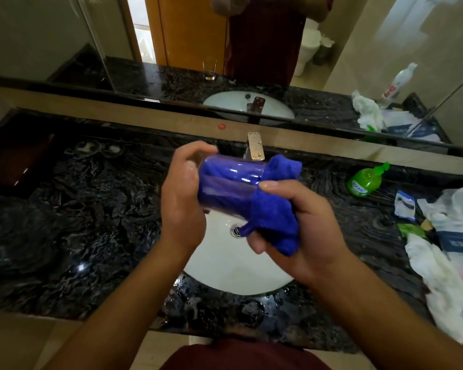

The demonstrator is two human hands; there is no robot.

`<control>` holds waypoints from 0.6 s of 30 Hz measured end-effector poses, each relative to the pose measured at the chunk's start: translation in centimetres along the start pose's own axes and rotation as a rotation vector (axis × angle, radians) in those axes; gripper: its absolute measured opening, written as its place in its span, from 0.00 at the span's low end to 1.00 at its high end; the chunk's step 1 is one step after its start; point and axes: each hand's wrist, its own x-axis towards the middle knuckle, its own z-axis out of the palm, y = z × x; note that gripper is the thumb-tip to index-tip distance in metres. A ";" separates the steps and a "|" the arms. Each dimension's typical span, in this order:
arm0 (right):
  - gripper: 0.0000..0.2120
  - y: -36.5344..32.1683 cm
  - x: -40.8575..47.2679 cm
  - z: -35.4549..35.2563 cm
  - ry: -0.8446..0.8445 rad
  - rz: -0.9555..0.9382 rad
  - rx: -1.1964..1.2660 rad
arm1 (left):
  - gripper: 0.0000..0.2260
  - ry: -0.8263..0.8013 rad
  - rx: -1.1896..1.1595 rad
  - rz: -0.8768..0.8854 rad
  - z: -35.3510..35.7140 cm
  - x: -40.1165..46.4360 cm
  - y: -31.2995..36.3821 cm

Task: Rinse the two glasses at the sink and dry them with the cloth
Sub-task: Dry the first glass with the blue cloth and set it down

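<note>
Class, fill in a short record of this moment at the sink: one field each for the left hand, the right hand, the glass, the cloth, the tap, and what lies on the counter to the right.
left hand: left hand grips the base end of the glass
right hand: right hand grips the bunched cloth
glass: glass held on its side above the white sink
cloth: blue cloth stuffed into the glass, the rest bunched outside its mouth
tap: tap behind the hands; no water seen running
counter, right: green pump bottle, crumpled white tissues

Dark marble counter [78,222] before me, green soap bottle [365,181] lying at my right, crumpled white tissues [439,284], packets [405,205], mirror [51,36] behind.
</note>
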 end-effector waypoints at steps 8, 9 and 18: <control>0.13 -2.5 0.3 -2.1 -0.397 -0.464 -1.555 | 0.20 -0.142 0.084 -0.518 -0.4 1.0 1.9; 0.17 -2.6 0.5 -2.1 -0.449 -0.525 -1.757 | 0.21 -0.160 0.112 -0.601 -0.5 1.2 2.1; 0.29 -3.2 2.7 -2.3 -0.619 -0.713 -2.382 | 0.24 -0.203 0.166 -0.662 0.1 2.1 2.3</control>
